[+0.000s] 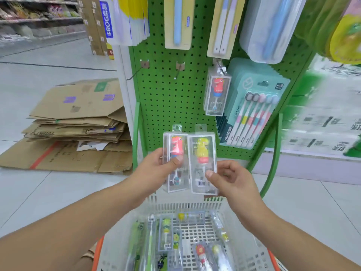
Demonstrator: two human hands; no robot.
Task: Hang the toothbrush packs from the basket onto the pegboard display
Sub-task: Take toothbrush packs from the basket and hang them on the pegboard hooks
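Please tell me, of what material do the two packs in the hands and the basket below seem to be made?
Red dinosaur pack and yellow dinosaur pack: probably clear, glossy hard plastic; contents show through. Basket: likely matte whitish moulded plastic, with slotted walls.

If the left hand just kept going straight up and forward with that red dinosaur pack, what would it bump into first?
Probably the bare green pegboard, below the two empty hooks. The left hand holds the red pack upright, tab toward that open patch. Nothing else seems to lie between, though depth is hard to judge from one view.

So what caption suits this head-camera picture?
Left hand holds a red dinosaur toothbrush pack, right hand a yellow one, before the green pegboard.
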